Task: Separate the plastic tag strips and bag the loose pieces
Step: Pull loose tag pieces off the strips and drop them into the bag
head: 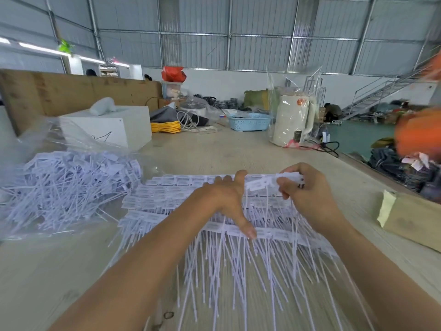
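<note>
Many white joined tag strips (pixel 167 201)

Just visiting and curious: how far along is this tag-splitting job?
Roughly midway, I'd guess. Done: a big heap of loose tags lies on the clear plastic bag at left. In hand: the left hand presses the stacked strips flat while the right hand pinches a tag at the top row. Left: several joined rows, plus bagging.

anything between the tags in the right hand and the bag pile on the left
Yes: the left hand, pressing flat on the stacked tag strips, lies between the right hand with its tags and the bag of loose pieces. Lifting over it would clear.
</note>
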